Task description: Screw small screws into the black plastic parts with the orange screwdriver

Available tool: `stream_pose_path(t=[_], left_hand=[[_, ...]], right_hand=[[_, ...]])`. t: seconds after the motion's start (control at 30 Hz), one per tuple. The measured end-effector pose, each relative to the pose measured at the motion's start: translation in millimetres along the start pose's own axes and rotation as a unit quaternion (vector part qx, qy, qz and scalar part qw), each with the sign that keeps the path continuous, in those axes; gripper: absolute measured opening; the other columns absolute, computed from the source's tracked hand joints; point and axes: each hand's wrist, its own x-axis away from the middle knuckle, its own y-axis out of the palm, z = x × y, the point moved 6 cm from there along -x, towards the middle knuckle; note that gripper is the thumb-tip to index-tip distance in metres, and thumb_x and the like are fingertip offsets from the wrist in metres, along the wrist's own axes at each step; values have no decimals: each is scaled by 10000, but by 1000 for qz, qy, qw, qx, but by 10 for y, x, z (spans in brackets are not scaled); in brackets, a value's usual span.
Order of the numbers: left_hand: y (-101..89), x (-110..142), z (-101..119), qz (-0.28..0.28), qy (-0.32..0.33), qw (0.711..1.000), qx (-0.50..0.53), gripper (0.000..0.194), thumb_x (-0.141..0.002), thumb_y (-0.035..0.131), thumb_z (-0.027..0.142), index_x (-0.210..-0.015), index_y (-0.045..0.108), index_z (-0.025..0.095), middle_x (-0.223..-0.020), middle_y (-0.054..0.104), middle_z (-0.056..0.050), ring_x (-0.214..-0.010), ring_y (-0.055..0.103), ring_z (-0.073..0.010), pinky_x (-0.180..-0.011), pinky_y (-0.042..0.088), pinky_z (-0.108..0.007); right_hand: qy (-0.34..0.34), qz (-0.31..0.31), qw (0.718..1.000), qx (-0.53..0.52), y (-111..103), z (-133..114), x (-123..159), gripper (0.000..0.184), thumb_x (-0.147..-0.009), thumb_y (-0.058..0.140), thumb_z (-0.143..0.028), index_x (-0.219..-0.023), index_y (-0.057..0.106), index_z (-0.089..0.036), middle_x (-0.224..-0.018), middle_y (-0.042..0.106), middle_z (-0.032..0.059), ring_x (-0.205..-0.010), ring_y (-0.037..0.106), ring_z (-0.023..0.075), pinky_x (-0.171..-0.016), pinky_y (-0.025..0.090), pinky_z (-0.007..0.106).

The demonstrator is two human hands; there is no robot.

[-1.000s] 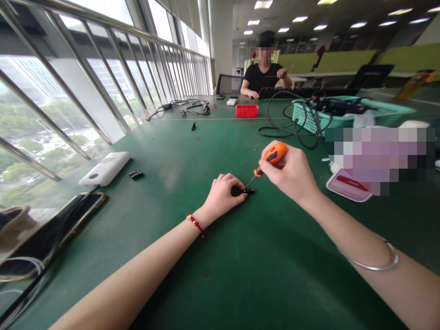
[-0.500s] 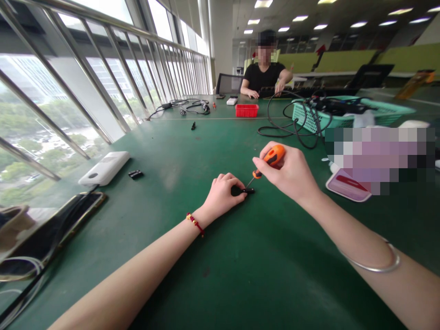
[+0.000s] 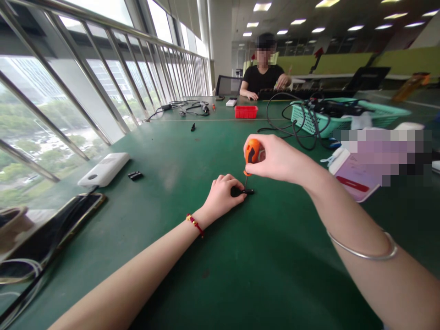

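My left hand (image 3: 225, 195) pinches a small black part (image 3: 248, 191) against the green table (image 3: 192, 160); the fingers hide much of the part, and its kind does not show. My right hand (image 3: 270, 156) grips an orange and black screwdriver (image 3: 253, 151) by its handle. The screwdriver stands nearly upright, its thin shaft pointing down with the tip at the black part, close to my left thumb and fingertips. Whether the tip sits in a screw is too small to see.
To the left lie a white power bank (image 3: 105, 169), a small black piece (image 3: 135, 175) and a dark phone (image 3: 51, 233) with cables. A red bin (image 3: 246, 112) and a teal basket (image 3: 311, 121) with cables stand farther back. A person (image 3: 263, 75) sits at the far end.
My right hand has moved left and turned, bringing the screwdriver from a slant to nearly upright over the black part. My left hand stays in place.
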Motion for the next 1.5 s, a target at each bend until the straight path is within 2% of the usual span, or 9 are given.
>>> stream_pose_path(t=[0.1, 0.27, 0.43, 0.63, 0.83, 1.07, 1.17, 1.33, 1.5], left_hand=[[-10, 0, 13, -3, -1, 1000, 6, 121, -749, 640, 297, -836, 648, 213, -933, 615, -24, -927, 510, -218, -902, 400, -391], [-18, 2, 16, -2, -4, 1000, 8, 112, -749, 647, 293, -830, 652, 216, -928, 619, -24, -919, 511, -216, -902, 399, -387], [-13, -4, 11, 0, -1, 1000, 10, 121, -751, 648, 293, -841, 656, 214, -931, 621, -26, -924, 508, -217, -903, 395, -387], [-24, 1, 9, -3, -5, 1000, 8, 121, -750, 646, 290, -843, 660, 214, -927, 623, -25, -920, 506, -220, -896, 397, -391], [-18, -1, 8, 3, 2, 1000, 8, 125, -756, 645, 292, -851, 662, 213, -936, 626, -26, -920, 507, -218, -902, 392, -387], [-27, -1, 32, 1, -2, 1000, 6, 110, -751, 654, 266, -845, 664, 208, -924, 625, -25, -915, 510, -215, -900, 396, -380], [-26, 1, 30, 4, -1, 1000, 7, 110, -752, 656, 271, -841, 664, 208, -927, 624, -25, -917, 510, -216, -899, 396, -381], [-15, 2, 13, 2, 0, 1000, 6, 122, -755, 659, 277, -855, 668, 209, -937, 624, -27, -920, 507, -217, -900, 395, -388], [-15, 2, 12, -2, 1, 1000, 1, 122, -775, 649, 279, -875, 670, 213, -941, 625, -31, -929, 512, -220, -895, 401, -388]], right_hand=[[11, 10, 1000, 6, 1, 27, 31, 134, -630, 626, -267, -651, 502, -220, -574, 533, -32, -541, 459, 122, -520, 326, 247], [18, 123, 992, 35, -34, 26, 84, 356, -739, 581, -537, -603, 527, -212, -530, 527, 0, -527, 468, 140, -513, 297, 254], [-3, 217, 973, 84, -120, -10, 125, 208, -708, 645, -409, -727, 552, -224, -600, 564, -4, -554, 479, 148, -539, 281, 253], [8, 143, 982, 124, -149, -57, 149, 221, -652, 662, -285, -843, 559, -242, -630, 575, -22, -522, 449, 139, -537, 244, 255], [10, 150, 975, 161, -168, -128, 189, 327, -825, 505, -510, -667, 543, -226, -551, 520, 8, -534, 453, 157, -539, 225, 271], [24, 132, 981, 139, -206, -110, 199, 180, -720, 584, -306, -886, 574, -237, -616, 565, -27, -517, 457, 134, -534, 268, 258], [24, 102, 987, 125, -191, -97, 198, 133, -743, 563, -349, -809, 571, -235, -616, 570, -25, -508, 449, 128, -530, 270, 258], [32, 121, 979, 160, -213, -94, 209, 354, -838, 454, -512, -649, 551, -229, -547, 535, -2, -526, 448, 149, -532, 257, 270], [34, 131, 983, 126, -237, -76, 196, 134, -727, 583, -342, -819, 578, -244, -624, 577, -21, -529, 455, 134, -534, 276, 257]])
